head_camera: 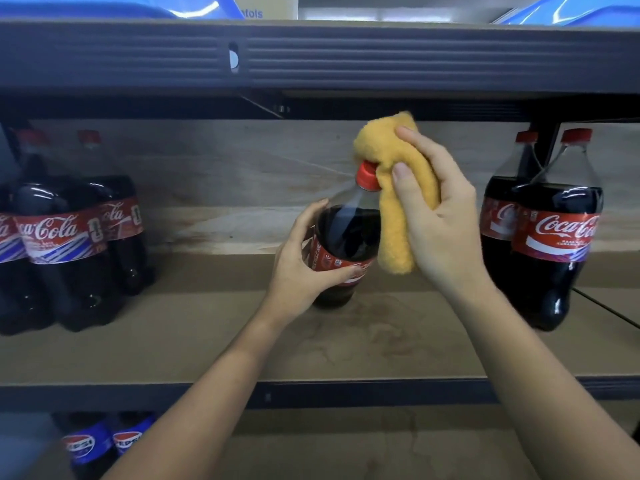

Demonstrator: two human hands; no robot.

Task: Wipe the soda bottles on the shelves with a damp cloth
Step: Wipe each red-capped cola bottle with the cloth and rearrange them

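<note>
Two hands, left (304, 268) gripping bottle (346, 237), right (440, 216) clutching cloth (394, 202), cola bottles (554, 230) flanking.

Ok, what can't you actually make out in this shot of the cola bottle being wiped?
Head view only:
- Coca-Cola bottle: label partly covered by the left hand.
- Red cap: far side hidden by the yellow cloth the right hand grips.
- Cloth dampness: not visible.
- Pepsi bottles: blurred, cut off at the bottom edge.
- Top-shelf blue items: cropped.
</note>
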